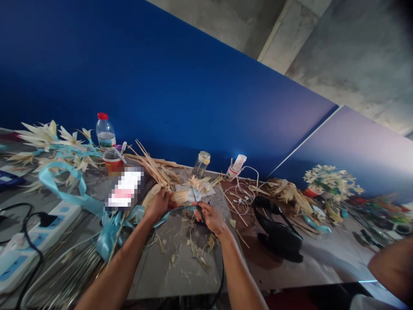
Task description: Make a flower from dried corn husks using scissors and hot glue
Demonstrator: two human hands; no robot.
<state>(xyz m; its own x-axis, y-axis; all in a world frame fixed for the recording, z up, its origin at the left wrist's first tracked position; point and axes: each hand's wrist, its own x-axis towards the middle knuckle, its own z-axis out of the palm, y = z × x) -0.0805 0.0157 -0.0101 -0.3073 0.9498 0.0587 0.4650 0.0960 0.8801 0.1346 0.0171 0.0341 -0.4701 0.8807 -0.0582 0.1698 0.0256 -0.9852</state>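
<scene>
My left hand (159,205) is closed on the end of a pale, flat strip of dried husk (179,197), which points toward the right. Closed around the handles of dark scissors is my right hand (210,218). The scissor blades (195,196) point away from me, just right of the husk strip; whether they touch it I cannot tell. Behind the blades lies a pale pinkish husk flower (195,182) on white paper. Light blue ribbon (109,234) lies in loops beside my left forearm. Husk scraps (198,254) litter the tabletop near my right wrist.
A power strip (41,241) with black cables lies left. Behind stand a red-capped bottle (105,133), a red cup (112,161) and a clear jar (201,164). White earphones (240,199) and a black visor-like object (280,234) lie right. Another person's arm (395,265) shows at the right edge.
</scene>
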